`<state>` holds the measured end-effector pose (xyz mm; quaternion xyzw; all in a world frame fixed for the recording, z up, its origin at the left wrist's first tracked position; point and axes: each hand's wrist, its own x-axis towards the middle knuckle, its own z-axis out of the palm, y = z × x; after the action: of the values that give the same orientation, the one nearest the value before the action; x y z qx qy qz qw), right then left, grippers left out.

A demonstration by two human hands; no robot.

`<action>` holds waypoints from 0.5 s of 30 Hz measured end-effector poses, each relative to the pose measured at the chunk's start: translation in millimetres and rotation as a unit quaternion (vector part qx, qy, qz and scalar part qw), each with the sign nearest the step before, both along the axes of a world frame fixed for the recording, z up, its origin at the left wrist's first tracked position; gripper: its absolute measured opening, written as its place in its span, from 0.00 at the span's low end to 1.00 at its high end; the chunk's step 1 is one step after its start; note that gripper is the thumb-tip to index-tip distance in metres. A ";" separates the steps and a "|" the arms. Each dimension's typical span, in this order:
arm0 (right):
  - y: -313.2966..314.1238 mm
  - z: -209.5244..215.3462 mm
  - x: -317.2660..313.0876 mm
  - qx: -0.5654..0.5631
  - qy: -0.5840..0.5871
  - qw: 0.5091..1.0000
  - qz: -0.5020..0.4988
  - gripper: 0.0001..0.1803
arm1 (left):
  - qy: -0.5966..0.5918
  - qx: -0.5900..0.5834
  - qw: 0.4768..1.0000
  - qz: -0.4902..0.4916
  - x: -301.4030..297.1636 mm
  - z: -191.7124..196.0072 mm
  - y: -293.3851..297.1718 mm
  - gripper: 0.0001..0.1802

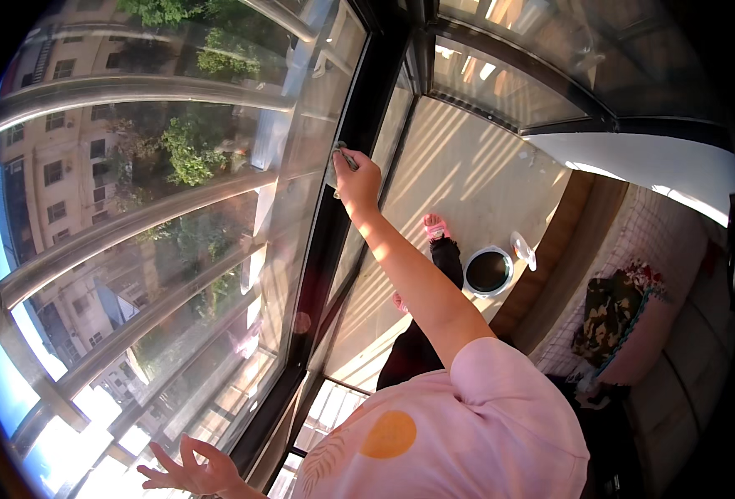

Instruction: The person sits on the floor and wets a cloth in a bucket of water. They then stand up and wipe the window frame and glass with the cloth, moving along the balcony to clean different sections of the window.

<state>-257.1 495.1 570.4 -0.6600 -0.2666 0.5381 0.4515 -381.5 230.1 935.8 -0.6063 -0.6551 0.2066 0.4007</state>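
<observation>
My right arm reaches out to the black window frame (318,249). At the edge of the window glass (243,158), my right hand (358,185) is closed on a small greyish cloth (331,173). The cloth lies against the glass and frame edge, and the fingers partly hide it. Low on the left, my left hand (193,472) is raised near the window with its fingers apart and nothing in it. Whether it touches the glass, I cannot tell.
Metal bars (135,208) cross outside the window. A white bucket (510,279) of dark liquid stands on the floor by my feet, a white object (523,251) beside it. To the right, a camouflage cloth (604,316) lies on checked bedding (625,229).
</observation>
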 end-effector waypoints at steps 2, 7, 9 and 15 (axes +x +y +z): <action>-1.5 23.6 4.2 -0.080 0.111 0.991 0.001 0.14 | 0.038 -0.003 0.998 0.044 -5.1 1.1 -8.1 0.05; 70.4 20.9 22.4 -0.041 0.100 0.993 -0.041 0.12 | 0.064 -0.008 0.998 0.013 -22.0 -1.6 -18.5 0.05; 62.0 16.2 20.1 -0.058 0.066 0.996 -0.033 0.13 | 0.064 -0.002 0.998 0.009 -25.0 -4.8 -19.6 0.05; 133.9 -8.2 33.0 0.021 0.020 0.997 -0.072 0.11 | 0.071 -0.049 0.995 0.040 -58.8 -2.2 -52.3 0.05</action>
<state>-224.1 628.9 562.2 -0.6570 -0.2207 0.5112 0.5082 -440.2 177.8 933.6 -0.5824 -0.6376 0.2969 0.4076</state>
